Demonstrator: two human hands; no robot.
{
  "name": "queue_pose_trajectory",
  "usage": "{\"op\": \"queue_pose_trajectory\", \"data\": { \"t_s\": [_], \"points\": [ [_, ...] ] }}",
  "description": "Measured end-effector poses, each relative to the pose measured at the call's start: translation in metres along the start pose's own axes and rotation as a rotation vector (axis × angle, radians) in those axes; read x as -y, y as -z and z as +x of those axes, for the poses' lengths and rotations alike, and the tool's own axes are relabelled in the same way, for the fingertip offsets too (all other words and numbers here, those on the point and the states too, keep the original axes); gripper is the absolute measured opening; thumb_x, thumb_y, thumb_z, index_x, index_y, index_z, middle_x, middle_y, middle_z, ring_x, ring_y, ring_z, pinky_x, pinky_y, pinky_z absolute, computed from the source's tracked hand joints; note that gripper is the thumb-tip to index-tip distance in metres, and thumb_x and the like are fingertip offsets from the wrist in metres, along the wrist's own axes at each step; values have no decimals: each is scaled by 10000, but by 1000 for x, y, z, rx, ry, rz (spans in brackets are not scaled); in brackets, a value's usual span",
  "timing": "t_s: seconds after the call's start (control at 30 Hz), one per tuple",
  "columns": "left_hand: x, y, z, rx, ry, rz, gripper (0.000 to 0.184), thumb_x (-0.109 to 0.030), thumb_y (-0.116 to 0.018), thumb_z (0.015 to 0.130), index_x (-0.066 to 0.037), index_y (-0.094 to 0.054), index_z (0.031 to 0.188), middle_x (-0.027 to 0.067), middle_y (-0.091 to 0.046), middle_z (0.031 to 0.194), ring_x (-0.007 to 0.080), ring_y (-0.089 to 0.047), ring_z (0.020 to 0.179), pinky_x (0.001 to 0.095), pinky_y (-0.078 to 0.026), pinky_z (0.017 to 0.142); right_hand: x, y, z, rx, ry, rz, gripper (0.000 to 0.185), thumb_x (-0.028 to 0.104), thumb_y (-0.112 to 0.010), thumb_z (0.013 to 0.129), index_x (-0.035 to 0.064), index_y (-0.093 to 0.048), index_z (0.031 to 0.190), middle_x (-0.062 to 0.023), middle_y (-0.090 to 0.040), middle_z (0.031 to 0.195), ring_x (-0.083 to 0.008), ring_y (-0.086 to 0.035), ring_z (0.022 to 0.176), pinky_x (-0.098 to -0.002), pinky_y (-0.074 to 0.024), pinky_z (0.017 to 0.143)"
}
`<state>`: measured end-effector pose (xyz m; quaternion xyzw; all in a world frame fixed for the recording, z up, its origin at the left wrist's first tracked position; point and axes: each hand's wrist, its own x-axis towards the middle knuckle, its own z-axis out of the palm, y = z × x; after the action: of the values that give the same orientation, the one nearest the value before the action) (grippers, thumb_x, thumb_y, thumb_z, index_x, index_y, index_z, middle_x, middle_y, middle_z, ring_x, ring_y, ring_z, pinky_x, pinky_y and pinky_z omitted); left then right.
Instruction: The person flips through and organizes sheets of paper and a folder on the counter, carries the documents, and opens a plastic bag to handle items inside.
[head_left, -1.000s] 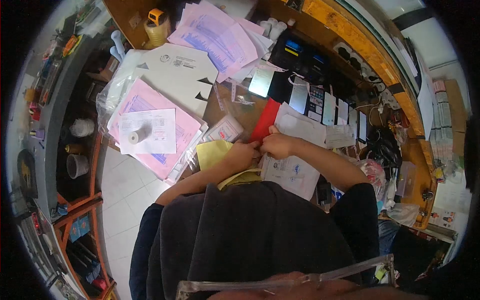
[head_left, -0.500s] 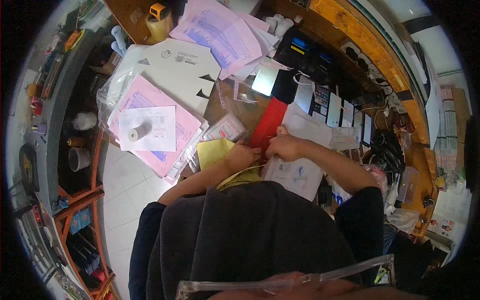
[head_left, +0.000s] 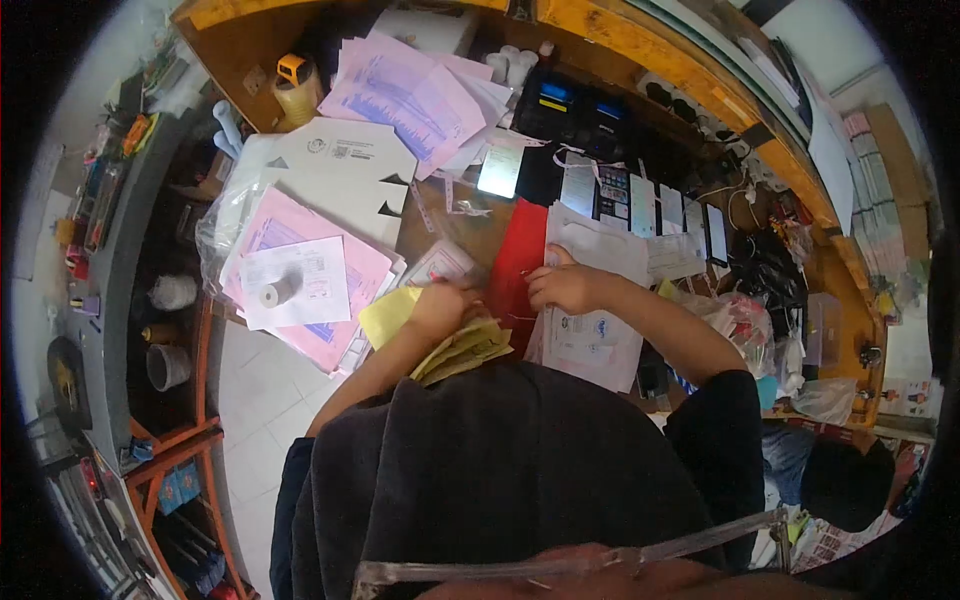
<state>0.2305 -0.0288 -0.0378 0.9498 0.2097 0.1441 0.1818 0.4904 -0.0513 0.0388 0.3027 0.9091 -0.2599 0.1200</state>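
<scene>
1. Head view, main change: the two hands, nearly together half a second ago, are now apart. More of the red strip [head_left: 517,262] lies exposed between them.
2. Left hand [head_left: 445,308]: now farther to the left of the red strip, over the yellow sheets [head_left: 466,352]. Fingers curl inward; their tips are obscured, so cannot tell how firmly, or if, they grip.
3. Right hand [head_left: 568,287]: just right of the red strip, at the near edge of the white papers [head_left: 597,338]. Fingers well bent, thumb extended; whether a sheet is pinched cannot be told.
4. Yellow sheets: shifted left with the left hand, now looking fanned and apart from the red strip. Judgement: the two sets are separating, each with its own hand.
5. Surroundings: lit device [head_left: 500,172] beyond the strip's far end; pink papers [head_left: 312,345] well to its left, little changed.
</scene>
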Motion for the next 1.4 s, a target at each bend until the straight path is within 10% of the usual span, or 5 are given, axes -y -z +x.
{"op": "queue_pose_trajectory", "data": {
  "t_s": [0.27, 0.73, 0.93, 1.13, 1.4],
  "points": [
    [-4, 92, -17, -540, 603, -212, 258, -249, -704, 692, -27, -633, 803, 144, -617, 773, 315, -590, 689, 348, -459, 618, 27, -45, -3, -100, -236, -185, 280, 63, -505, 732, 171, -606, 969, -57, -438, 1236, -214, -299, 1258, -624, -125, 979],
    [-72, 165, 22, -1152, 297, -647, 185, -97, -687, 718, 26, -562, 663, 44, -589, 638, 71, -475, 560, 229, -370, 465, 158, -55, -12, -1191, -300, 592, 722, 283, -683, 701, 23, -323, 1270, -164, -267, 1353, -281, -256, 1272, -428, -209, 1033],
    [-100, 126, 91, -799, 333, 72, 369, -377, -630, 748, -35, -546, 636, 160, -548, 643, 365, -524, 592, 419, -403, 515, 212, -58, 37, -1391, -449, 618, 1218, 397, -792, 581, 14, 70, 1352, -222, -29, 1392, -373, -188, 1270, -422, -173, 1050],
    [-102, 85, 90, -496, 467, -210, 401, -389, -595, 788, 7, -583, 725, 226, -578, 721, 378, -557, 628, 413, -430, 561, 175, -82, 4, -1977, -758, 1104, 314, 128, -609, 799, -54, -531, 1043, -136, -618, 889, -191, -589, 838, -299, -459, 740],
    [-114, -13, 45, 55, 645, -1293, 276, -139, -621, 791, 33, -572, 1001, 93, -633, 892, 186, -616, 774, 291, -479, 663, 65, -105, -93, -1741, -1091, 395, 381, 170, -660, 723, -29, -532, 1022, -174, -609, 904, -302, -595, 833, -379, -463, 733]
  ]
}}
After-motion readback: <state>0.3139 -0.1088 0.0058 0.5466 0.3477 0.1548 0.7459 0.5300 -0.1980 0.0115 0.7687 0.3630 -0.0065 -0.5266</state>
